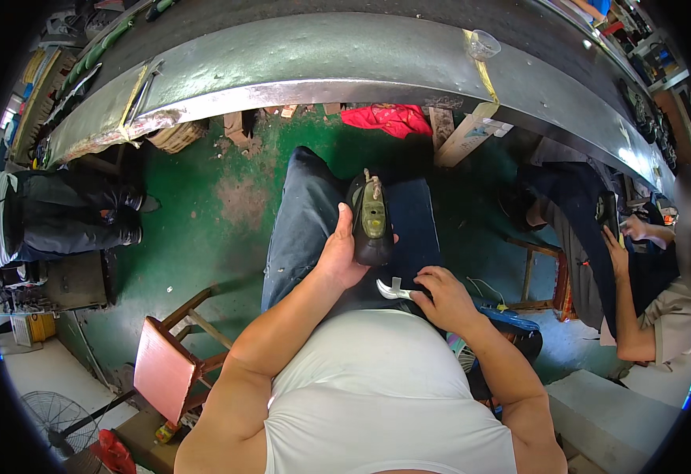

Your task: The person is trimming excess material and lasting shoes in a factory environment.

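My left hand is wrapped round a black shoe held over my lap. Inside its opening sits a green shoe last, with a short cord-like piece at the far end. To the right and nearer my body, my right hand grips silver lasting pincers. Their curved metal head and small square block point left, just short of the shoe and apart from it. The handles are mostly hidden in my fingers.
A long metal-edged bench curves across the far side. A stool stands at left, a wooden chair at right. A co-worker's hand works at far right; another person's legs show at left. A red cloth lies under the bench.
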The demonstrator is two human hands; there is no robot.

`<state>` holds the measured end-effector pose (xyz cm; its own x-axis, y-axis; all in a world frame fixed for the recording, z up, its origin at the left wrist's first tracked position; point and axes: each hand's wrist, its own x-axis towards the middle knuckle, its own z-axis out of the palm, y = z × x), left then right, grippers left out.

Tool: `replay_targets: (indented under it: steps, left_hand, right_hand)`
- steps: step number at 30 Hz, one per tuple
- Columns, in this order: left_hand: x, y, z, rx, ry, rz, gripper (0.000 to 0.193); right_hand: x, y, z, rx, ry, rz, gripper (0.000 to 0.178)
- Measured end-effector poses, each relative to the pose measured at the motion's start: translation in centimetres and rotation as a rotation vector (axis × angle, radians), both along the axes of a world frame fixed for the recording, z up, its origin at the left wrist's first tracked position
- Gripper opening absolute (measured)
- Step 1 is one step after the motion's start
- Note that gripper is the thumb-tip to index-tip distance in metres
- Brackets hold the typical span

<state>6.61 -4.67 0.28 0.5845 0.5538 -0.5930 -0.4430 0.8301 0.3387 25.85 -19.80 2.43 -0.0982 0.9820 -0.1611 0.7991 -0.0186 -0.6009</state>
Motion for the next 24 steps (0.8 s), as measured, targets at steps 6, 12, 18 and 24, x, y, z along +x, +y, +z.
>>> replay_targets:
  steps: [6, 12, 18, 24]
  left_hand:
    - [-0.4, 0.2, 2.1, 0.423, -0.020, -0.029, 0.062]
    - [0.1, 8.4, 5.8, 0.818, 0.077, 0.059, 0.056]
    - [4.5, 22.6, 11.0, 0.925, 0.187, 0.054, 0.058]
    - [10.2, 40.5, 16.9, 0.772, 0.097, -0.027, 0.082]
  right_hand:
    - [-0.4, 0.8, 1.6, 0.079, 0.209, 0.036, 0.028]
    - [1.4, 2.8, 2.2, 0.157, 0.221, -0.023, 0.027]
    - [4.4, 5.7, -0.3, 0.092, 0.243, -0.063, 0.029]
    - [6.2, 10.6, 0.2, -0.014, 0.241, -0.106, 0.029]
